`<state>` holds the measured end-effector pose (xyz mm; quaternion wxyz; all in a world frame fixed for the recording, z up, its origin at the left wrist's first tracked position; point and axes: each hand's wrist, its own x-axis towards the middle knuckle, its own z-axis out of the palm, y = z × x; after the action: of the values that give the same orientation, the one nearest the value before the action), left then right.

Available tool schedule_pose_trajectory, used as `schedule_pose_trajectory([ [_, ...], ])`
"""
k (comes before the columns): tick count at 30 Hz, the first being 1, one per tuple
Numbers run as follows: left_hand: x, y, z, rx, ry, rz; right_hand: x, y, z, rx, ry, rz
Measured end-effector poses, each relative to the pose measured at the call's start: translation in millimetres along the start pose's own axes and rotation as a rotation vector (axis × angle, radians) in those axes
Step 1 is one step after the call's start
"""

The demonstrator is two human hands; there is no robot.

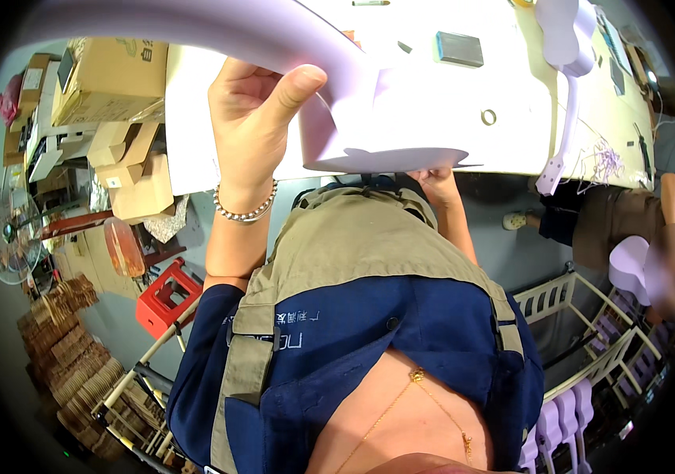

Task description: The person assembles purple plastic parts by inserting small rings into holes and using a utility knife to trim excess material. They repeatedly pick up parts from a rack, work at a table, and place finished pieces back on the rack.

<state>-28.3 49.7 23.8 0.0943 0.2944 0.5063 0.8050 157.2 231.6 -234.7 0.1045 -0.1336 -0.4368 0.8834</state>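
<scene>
A lilac ukulele [389,160] is held up close to me over the near edge of the white table, its neck sweeping off to the upper left. My left hand [262,103] wraps round it where neck and body meet, thumb pressed on the lilac surface. At the body's near lower edge is my right hand [434,180], its curled fingers partly hidden behind the ukulele. A second lilac ukulele [565,39] lies at the table's right, headstock toward the near edge.
On the white table [432,103] lie a dark block [460,49], a small ring [488,117] and tangled lilac strips [607,162]. Cardboard boxes [112,79], a fan [13,225] and a red stool [167,296] stand left. Another person [618,213] works at right, near racked ukuleles [566,415].
</scene>
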Motion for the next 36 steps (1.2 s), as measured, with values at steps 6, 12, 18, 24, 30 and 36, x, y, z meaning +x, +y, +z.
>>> schedule_pose_trajectory([
  [6, 5, 0, 19, -0.016, -0.111, -0.017, -12, -1, 0, 0.106, 0.058, 0.002],
  [12, 5, -28, -11, -0.233, -0.101, -0.102, -24, -18, 5, -0.045, 0.398, -0.102],
  [18, 6, -46, -20, -0.333, -0.147, -0.100, -34, -38, -29, -0.416, 0.361, -0.261],
  [24, -1, -31, -26, -0.209, -0.023, -0.064, -27, -36, -73, -0.458, 0.038, -0.285],
  [30, -11, -22, -28, -0.014, 0.131, -0.113, -6, -91, 46, 0.128, 0.143, -0.190],
  [36, -13, -17, -32, -0.007, 0.171, -0.154, -1, -95, 55, 0.203, 0.167, -0.129],
])
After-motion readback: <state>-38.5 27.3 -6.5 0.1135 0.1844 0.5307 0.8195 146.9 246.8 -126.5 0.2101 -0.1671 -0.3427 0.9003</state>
